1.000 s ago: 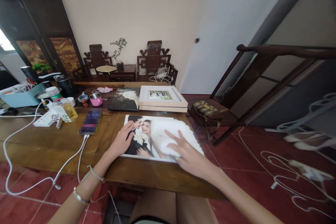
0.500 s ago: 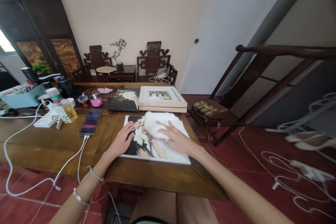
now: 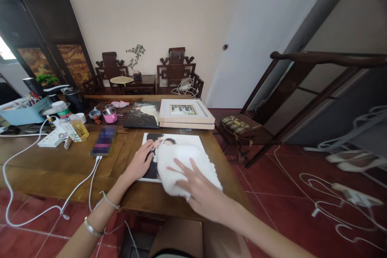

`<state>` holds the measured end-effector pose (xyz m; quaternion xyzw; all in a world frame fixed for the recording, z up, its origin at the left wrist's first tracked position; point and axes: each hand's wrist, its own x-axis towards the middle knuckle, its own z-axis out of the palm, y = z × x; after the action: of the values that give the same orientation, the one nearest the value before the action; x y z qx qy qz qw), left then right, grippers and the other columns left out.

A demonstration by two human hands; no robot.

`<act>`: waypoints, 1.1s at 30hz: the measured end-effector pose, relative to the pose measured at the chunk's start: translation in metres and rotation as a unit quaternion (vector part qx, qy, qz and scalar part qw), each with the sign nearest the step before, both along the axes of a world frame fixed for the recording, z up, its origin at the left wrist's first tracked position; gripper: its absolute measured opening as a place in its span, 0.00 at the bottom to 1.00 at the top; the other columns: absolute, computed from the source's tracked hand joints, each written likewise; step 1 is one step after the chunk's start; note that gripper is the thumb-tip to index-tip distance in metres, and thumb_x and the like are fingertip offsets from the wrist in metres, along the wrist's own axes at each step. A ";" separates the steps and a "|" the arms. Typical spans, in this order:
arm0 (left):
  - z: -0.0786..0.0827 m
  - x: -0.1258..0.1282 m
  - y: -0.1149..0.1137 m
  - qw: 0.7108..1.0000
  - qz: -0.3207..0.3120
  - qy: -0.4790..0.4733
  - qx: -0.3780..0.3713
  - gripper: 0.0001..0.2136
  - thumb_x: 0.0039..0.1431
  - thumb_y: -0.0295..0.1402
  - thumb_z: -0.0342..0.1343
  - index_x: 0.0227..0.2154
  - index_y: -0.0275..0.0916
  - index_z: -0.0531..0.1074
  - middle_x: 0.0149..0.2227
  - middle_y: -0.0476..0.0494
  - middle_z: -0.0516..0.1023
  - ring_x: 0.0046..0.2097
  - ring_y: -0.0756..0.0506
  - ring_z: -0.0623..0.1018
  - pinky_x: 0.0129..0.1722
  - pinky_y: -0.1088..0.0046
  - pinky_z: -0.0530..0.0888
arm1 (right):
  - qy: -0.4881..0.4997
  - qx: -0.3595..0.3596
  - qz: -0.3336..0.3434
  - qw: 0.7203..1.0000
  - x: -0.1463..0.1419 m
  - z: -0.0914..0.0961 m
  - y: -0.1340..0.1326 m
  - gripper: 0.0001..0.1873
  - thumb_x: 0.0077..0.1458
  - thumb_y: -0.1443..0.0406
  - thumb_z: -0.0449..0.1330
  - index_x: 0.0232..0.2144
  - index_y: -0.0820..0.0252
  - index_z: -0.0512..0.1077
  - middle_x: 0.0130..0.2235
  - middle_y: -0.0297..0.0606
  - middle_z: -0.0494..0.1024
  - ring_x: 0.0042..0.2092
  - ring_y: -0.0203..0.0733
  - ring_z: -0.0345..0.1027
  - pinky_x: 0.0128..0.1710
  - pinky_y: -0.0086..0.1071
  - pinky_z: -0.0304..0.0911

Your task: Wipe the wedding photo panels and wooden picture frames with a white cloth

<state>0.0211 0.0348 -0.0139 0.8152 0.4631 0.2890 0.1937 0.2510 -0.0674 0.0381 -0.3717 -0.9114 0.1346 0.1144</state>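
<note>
A wedding photo panel (image 3: 152,171) lies flat on the wooden table, showing a couple in dark and white clothes. My left hand (image 3: 140,163) rests on its left edge, open, with the fingers stretched out flat and holding nothing. Over the panel's lower right part is a fluffy white cloth (image 3: 178,155), hiding much of the picture and overhanging the near edge. On top of the cloth presses my right hand (image 3: 195,189), its fingers spread apart rather than wrapped round it.
Behind the panel are stacked pale picture frames (image 3: 187,119) and a dark photo panel (image 3: 142,113). To the left stand a phone (image 3: 103,141) on a white cable, a pink cup (image 3: 110,115), a bottle (image 3: 74,127) and a blue box (image 3: 26,113). A wooden chair (image 3: 263,129) stands right.
My right hand has slid the white cloth down toward me, from the panel's upper right to its near edge. The left hand has stayed in place.
</note>
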 end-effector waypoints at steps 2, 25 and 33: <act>0.000 0.000 0.000 1.000 0.000 -0.001 0.001 0.21 0.62 0.36 0.40 0.57 0.37 0.59 0.62 0.39 0.56 0.63 0.44 0.56 0.62 0.59 0.55 | 0.002 -0.020 0.030 0.999 -0.001 0.004 -0.015 0.28 0.35 0.77 0.48 0.41 0.57 0.70 0.62 0.36 0.56 0.65 0.48 0.30 0.60 0.57 0.26; -0.002 -0.002 0.002 1.000 -0.009 -0.014 -0.004 0.21 0.62 0.31 0.38 0.56 0.33 0.60 0.61 0.38 0.57 0.63 0.44 0.57 0.62 0.59 0.54 | 0.005 0.006 -0.010 1.000 -0.012 0.000 0.026 0.26 0.36 0.76 0.48 0.40 0.59 0.70 0.61 0.40 0.57 0.65 0.50 0.30 0.59 0.59 0.28; -0.006 -0.003 0.003 1.000 -0.009 -0.030 -0.005 0.20 0.63 0.32 0.38 0.56 0.38 0.60 0.62 0.40 0.57 0.63 0.44 0.56 0.62 0.58 0.54 | -0.011 -0.077 -0.020 0.997 0.018 0.015 -0.005 0.27 0.37 0.77 0.46 0.41 0.57 0.69 0.60 0.40 0.60 0.64 0.45 0.35 0.62 0.52 0.29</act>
<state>0.0184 0.0373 -0.0194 0.8096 0.4509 0.3090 0.2138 0.2694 -0.0725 0.0535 -0.3995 -0.8917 0.1979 0.0778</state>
